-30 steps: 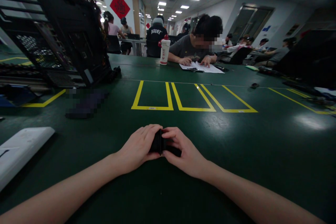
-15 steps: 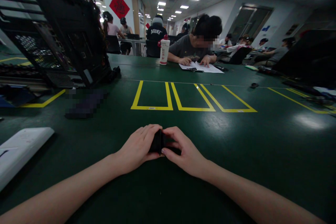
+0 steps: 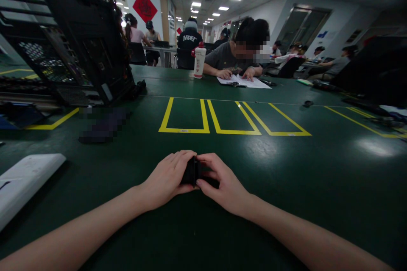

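A small black box-like object [image 3: 190,172] stands between my hands, low over the green table [image 3: 286,194]. My left hand [image 3: 170,175] wraps round its left side, fingers over the top and thumb beneath. My right hand [image 3: 221,180] pinches the right edge, which looks like a thin rim or flap, with fingertips above and thumb below. Much of the object is hidden by my fingers, and its exact kind cannot be made out.
An open black computer case [image 3: 85,46] stands at the left. A white slab-like item [image 3: 28,182] lies nearer me. Yellow tape outlines [image 3: 235,132] mark the table ahead. Across it, a person [image 3: 229,57] bends over papers [image 3: 254,82] beside a white bottle [image 3: 199,62].
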{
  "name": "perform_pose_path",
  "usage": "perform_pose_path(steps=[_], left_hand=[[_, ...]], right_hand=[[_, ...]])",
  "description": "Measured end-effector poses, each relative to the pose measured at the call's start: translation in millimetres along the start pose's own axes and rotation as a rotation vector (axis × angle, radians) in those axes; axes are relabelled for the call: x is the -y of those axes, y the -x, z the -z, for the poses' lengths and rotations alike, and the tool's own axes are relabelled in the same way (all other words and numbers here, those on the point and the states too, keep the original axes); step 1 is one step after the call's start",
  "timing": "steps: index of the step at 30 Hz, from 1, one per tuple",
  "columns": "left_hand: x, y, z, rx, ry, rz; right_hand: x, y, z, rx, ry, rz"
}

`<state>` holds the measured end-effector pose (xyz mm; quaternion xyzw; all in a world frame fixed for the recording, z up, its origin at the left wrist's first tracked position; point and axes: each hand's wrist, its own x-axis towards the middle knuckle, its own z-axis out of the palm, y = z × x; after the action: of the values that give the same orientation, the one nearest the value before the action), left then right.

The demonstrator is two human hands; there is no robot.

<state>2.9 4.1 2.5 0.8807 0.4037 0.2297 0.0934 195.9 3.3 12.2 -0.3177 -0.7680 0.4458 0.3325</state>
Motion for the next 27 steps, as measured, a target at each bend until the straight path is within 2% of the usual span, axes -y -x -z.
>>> perform_pose_path(steps=[11, 18, 22, 27], left_hand=[[-0.1, 0.0, 0.1, -0.005, -0.019, -0.017], [-1.0, -0.4, 0.4, -0.003, -0.005, 0.0], [-0.5, -0.6, 0.2, -0.004, -0.011, 0.001], [-1.1, 0.1, 1.6, 0.01, -0.016, 0.007]], right_hand=[[-2.2, -0.8, -2.6, -0.057, 0.035, 0.055], [-1.6, 0.6, 2.4, -0.106, -0.092, -0.109], [0.7, -0.7, 6.3, -0.047, -0.216, -0.228], [1.4, -6.5, 3.0, -0.018, -0.301, -0.234]])
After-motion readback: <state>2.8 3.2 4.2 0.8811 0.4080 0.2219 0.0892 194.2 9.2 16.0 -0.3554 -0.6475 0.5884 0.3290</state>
